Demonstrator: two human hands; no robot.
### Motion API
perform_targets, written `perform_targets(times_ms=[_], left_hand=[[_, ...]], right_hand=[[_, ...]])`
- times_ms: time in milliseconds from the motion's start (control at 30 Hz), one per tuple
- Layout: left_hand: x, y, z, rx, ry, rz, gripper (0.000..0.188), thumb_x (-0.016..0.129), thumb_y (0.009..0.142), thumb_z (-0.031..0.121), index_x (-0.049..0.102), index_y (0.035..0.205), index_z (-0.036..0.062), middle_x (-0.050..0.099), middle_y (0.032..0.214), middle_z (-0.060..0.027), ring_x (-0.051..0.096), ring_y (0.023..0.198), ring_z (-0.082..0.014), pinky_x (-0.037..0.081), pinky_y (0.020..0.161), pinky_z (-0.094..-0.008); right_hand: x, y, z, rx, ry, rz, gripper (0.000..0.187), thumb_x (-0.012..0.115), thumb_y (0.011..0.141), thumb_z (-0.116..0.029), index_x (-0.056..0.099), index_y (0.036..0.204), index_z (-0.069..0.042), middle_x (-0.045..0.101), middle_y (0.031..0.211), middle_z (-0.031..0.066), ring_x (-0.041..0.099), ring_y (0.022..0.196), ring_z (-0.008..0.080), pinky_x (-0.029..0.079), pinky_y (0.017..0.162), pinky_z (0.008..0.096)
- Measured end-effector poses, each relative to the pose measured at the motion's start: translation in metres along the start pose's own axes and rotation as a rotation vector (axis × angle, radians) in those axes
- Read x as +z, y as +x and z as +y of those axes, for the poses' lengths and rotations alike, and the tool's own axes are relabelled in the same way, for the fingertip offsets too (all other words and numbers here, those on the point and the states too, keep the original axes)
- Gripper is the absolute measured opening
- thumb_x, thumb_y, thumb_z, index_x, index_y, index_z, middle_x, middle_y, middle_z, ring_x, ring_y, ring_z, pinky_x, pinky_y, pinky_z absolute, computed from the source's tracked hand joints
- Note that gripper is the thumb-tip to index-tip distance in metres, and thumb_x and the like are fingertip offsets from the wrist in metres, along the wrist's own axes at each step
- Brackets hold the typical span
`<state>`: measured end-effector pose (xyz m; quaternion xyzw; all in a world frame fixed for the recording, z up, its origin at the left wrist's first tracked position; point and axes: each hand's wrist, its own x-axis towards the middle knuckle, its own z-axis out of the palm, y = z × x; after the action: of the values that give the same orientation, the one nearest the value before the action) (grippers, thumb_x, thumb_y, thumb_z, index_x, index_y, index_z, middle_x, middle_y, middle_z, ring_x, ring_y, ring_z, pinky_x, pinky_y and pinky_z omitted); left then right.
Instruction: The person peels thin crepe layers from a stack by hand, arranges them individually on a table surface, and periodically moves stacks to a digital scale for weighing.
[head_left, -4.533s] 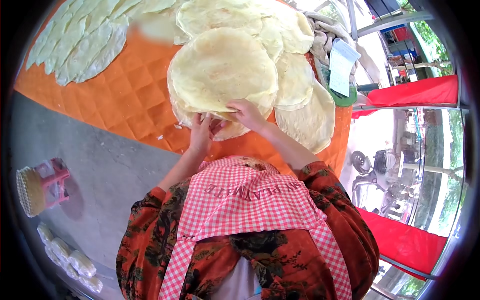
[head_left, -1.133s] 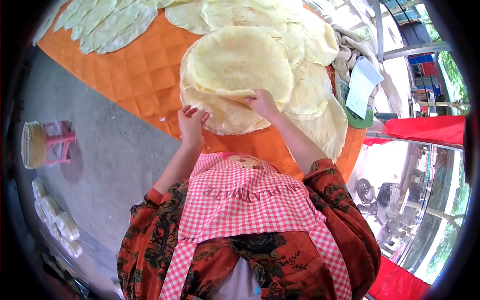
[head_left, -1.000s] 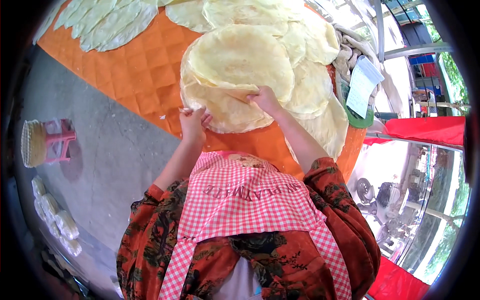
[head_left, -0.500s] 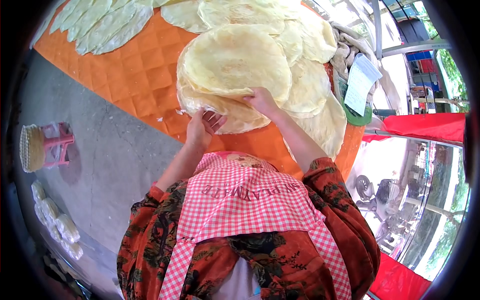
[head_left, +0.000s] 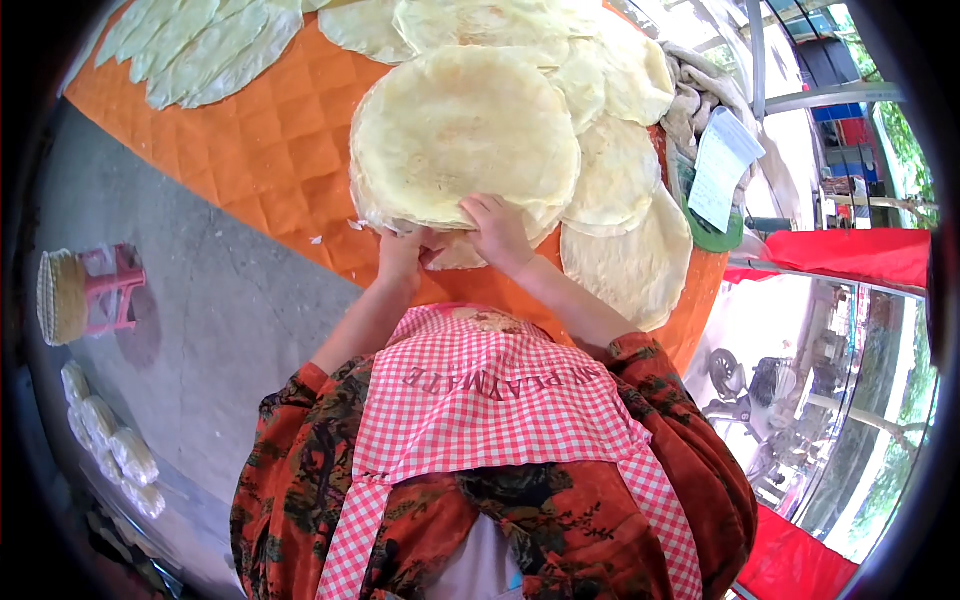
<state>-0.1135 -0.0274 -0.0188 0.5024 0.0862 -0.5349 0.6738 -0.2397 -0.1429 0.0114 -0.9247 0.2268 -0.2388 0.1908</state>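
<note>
A pile of thin, pale, round flatbreads lies in front of me on an orange cloth. My right hand is closed on the near edge of the top flatbread, its fingers bent over the rim. Beside it, my left hand reaches under the near edge of the pile. Most of its fingers are hidden there, so its grip does not show. A lower sheet pokes out between the two wrists.
More flatbreads overlap to the right and at the back, with folded ones at the far left. A paper sheet rests over a green container. A pink stool and bagged stacks stand on the floor at left.
The top flatbread's near edge has come down flatter over the pile. My right hand moved left and nearer to me; my left hand's spread fingers have slid under the edge.
</note>
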Motion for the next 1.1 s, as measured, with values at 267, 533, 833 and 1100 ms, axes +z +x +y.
perform_targets(times_ms=[267,533,833,1100], left_hand=[[0.005,-0.006,0.001,0.026,0.063,0.030,0.050,0.057,0.086,-0.001,0.036,0.130,0.0121,0.057,0.114,-0.0101,0.064,0.089,-0.0239,0.057,0.064,-0.0338],[-0.001,0.004,-0.006,0.065,0.132,0.034,0.034,0.052,0.090,0.003,0.044,0.123,0.0064,0.058,0.106,-0.0095,0.063,0.084,-0.0234,0.058,0.063,-0.0348],[-0.013,0.024,-0.022,-0.013,0.105,0.112,0.033,0.047,0.094,0.007,0.043,0.127,0.0073,0.058,0.112,-0.0110,0.063,0.093,-0.0263,0.059,0.066,-0.0380],[-0.015,0.003,-0.009,-0.019,-0.008,0.058,0.032,0.047,0.092,0.007,0.045,0.125,0.0071,0.059,0.112,-0.0121,0.063,0.094,-0.0259,0.058,0.071,-0.0396]], right_hand=[[0.000,0.002,-0.002,0.052,0.099,-0.164,0.036,0.063,0.070,-0.002,0.059,0.106,-0.002,0.061,0.106,0.0134,0.056,0.101,0.0323,0.047,0.086,0.0401],[0.013,0.011,-0.005,-0.086,-0.109,0.045,0.034,0.067,0.074,-0.015,0.062,0.105,-0.002,0.064,0.097,0.0148,0.059,0.093,0.0339,0.048,0.081,0.0408],[-0.181,0.266,0.071,0.101,-0.158,-0.235,0.018,0.065,0.077,-0.014,0.070,0.090,-0.003,0.070,0.081,0.0108,0.065,0.076,0.0165,0.051,0.069,0.0317],[-0.209,0.262,-0.011,0.027,-0.237,-0.238,0.017,0.059,0.081,-0.012,0.071,0.093,-0.008,0.068,0.074,0.0075,0.064,0.069,0.0170,0.050,0.067,0.0312]])
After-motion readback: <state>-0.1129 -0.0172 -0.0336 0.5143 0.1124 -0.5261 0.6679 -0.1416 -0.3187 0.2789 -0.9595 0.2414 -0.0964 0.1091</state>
